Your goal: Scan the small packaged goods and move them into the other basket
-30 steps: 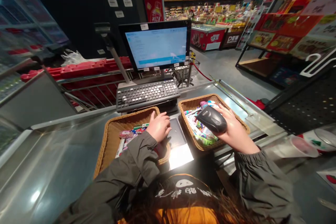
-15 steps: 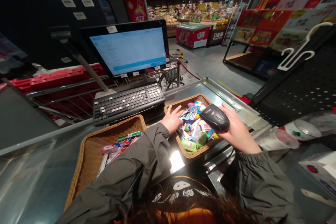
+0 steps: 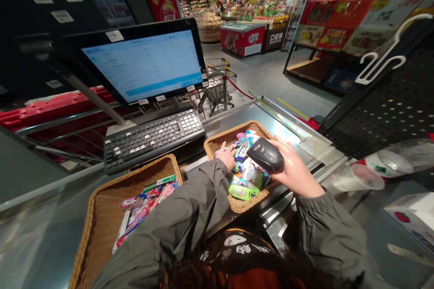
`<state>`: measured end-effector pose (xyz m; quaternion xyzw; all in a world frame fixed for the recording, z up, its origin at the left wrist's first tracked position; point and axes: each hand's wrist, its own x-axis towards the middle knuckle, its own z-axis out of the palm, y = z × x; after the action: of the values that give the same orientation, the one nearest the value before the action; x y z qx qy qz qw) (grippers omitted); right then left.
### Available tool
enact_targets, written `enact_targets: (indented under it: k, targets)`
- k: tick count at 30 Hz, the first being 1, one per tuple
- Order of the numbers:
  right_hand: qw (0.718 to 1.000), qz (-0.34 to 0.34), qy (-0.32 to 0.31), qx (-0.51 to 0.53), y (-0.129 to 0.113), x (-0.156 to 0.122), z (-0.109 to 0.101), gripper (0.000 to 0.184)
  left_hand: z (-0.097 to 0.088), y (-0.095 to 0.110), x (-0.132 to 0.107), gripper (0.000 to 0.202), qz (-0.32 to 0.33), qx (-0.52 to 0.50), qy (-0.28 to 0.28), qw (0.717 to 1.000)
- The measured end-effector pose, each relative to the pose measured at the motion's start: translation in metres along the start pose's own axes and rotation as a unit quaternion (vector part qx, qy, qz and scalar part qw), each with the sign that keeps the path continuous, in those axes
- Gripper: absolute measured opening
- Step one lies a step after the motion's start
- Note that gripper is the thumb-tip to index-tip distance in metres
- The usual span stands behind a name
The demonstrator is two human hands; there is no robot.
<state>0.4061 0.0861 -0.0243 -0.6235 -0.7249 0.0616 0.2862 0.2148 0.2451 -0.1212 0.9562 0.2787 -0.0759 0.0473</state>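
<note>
My right hand (image 3: 294, 168) is wrapped round a black barcode scanner (image 3: 266, 155), holding it over the right wicker basket (image 3: 213, 143). Small packaged goods (image 3: 250, 169) in bright colours fill that basket, among them a lime-green pack (image 3: 239, 192) near its front. At the basket's left side, my left hand (image 3: 226, 156) reaches in over the goods with its fingers apart. I cannot tell whether its fingertips touch a pack. Nearer to me, the left wicker basket (image 3: 88, 230) holds a loose pile of slim packs (image 3: 149, 203), partly hidden by my left sleeve.
A lit monitor (image 3: 145, 67) and a black keyboard (image 3: 154, 137) stand behind the baskets on the metal counter (image 3: 233, 115). To the right are a plastic cup (image 3: 359, 178), a white box (image 3: 410, 214) and a white hanger (image 3: 383, 61). Shopping carts (image 3: 217, 83) stand beyond.
The view has shifted slightly. My left hand has moved from spread above the basket's edge further in over the goods. My right hand still holds the scanner above the basket.
</note>
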Motion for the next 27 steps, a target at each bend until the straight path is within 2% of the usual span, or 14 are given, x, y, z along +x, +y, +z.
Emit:
enact_targets:
  k: [5,9,13,16,21,27]
  targets:
    - [1.000,0.003,-0.001,0.006,-0.002,0.000,-0.003,0.060,-0.020,-0.007,-0.010,0.014,0.004,-0.030,-0.003,1.000]
    - [1.000,-0.004,0.019,0.008,-0.007,-0.001,-0.004,0.060,-0.057,-0.019,-0.040,0.007,0.025,-0.080,0.067,0.994]
    - [0.999,-0.003,0.030,0.019,-0.018,0.000,-0.002,0.063,-0.101,-0.032,-0.084,0.010,-0.038,-0.101,0.150,0.983]
    - [0.999,-0.013,0.023,0.021,-0.030,0.004,0.000,0.062,-0.123,-0.039,-0.121,0.017,-0.110,-0.121,0.205,0.965]
    - [0.998,-0.060,0.011,0.022,-0.054,0.009,0.007,0.065,-0.134,-0.039,-0.180,0.019,-0.200,-0.133,0.238,0.941]
    - [0.992,-0.124,-0.009,-0.008,-0.090,0.013,0.020,0.060,-0.124,-0.034,-0.232,0.020,-0.269,-0.134,0.230,0.926]
